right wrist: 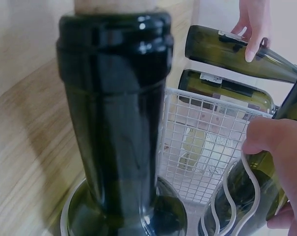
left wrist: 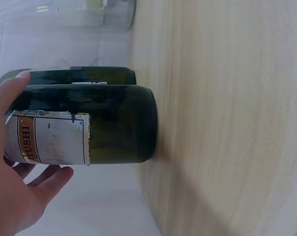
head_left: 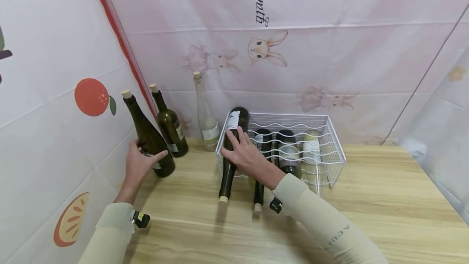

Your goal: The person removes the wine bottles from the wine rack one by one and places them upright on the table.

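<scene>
Front access: open table extends before the rack. Two necks, of the slanted bottle and the adjacent bottle, project past the front edge; the right sleeve crosses beside them. Top access: wavy bars restrict entry from above. Left side: a strip of table separates the left bottle from the rack; the rear bottle and clear bottle obstruct its back end. Right side: table affords lateral passage.
</scene>
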`<state>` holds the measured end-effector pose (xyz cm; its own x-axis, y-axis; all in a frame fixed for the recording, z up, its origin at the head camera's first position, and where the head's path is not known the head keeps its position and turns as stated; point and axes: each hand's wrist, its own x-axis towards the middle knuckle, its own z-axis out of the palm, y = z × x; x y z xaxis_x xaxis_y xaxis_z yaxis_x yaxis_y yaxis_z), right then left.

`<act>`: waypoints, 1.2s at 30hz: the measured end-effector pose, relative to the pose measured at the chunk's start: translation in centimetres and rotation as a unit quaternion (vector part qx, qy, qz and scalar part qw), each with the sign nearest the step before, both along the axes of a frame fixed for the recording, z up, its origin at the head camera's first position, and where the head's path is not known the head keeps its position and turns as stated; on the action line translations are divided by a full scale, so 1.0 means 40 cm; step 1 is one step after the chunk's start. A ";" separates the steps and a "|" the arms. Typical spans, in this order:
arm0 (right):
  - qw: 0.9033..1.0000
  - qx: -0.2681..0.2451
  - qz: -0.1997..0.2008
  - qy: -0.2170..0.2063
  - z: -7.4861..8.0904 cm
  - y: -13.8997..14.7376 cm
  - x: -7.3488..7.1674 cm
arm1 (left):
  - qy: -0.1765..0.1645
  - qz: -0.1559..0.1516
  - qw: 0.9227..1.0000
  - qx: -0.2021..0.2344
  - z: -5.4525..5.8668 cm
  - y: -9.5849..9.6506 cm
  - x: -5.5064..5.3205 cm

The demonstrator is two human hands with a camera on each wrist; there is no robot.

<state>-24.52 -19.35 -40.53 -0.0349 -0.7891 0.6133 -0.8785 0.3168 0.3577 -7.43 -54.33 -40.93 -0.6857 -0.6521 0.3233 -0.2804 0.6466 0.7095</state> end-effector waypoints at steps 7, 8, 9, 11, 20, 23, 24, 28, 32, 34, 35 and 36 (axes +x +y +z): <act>1.000 -0.023 0.006 0.014 -0.005 0.005 -0.008 | 0.016 0.005 1.000 -0.004 -0.007 0.006 0.003; 0.999 -0.029 0.009 0.017 -0.005 0.006 -0.008 | 0.020 0.008 1.000 -0.006 -0.007 0.008 0.003; 0.999 -0.035 0.013 0.019 -0.004 0.008 -0.008 | 0.025 0.011 1.000 -0.007 -0.008 0.008 0.004; 0.998 -0.046 0.019 0.025 -0.002 0.011 -0.008 | 0.035 0.017 0.999 -0.011 -0.008 0.010 0.005; 0.997 -0.071 0.026 0.034 0.017 0.027 -0.004 | 0.083 0.023 0.996 0.001 0.015 0.036 0.008; 0.996 -0.077 0.027 0.034 0.021 0.029 -0.002 | 0.107 0.030 0.994 0.001 0.022 0.046 0.010; 0.996 -0.081 0.027 0.034 0.022 0.029 -0.002 | 0.114 0.033 0.993 0.000 0.026 0.049 0.011; 0.995 -0.093 0.034 0.028 0.028 0.035 -0.003 | 0.128 0.039 0.991 -0.010 0.033 0.061 0.015; 0.994 -0.104 0.045 0.011 0.037 0.041 -0.004 | 0.146 0.046 0.988 -0.035 0.034 0.063 0.014; 0.993 -0.110 0.050 0.000 0.042 0.044 -0.003 | 0.157 0.049 0.985 -0.057 0.033 0.063 0.015; 0.992 -0.114 0.054 -0.006 0.044 0.046 -0.002 | 0.159 0.051 0.983 -0.070 0.032 0.064 0.015; 0.991 -0.118 0.057 -0.011 0.047 0.047 -0.002 | 0.162 0.052 0.982 -0.085 0.031 0.065 0.015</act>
<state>-24.59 -17.46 -38.66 0.0313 -0.6236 0.7811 -0.9201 0.2873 0.2663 -6.83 -51.75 -39.68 -0.4612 -0.6307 0.6241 -0.1284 0.7434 0.6564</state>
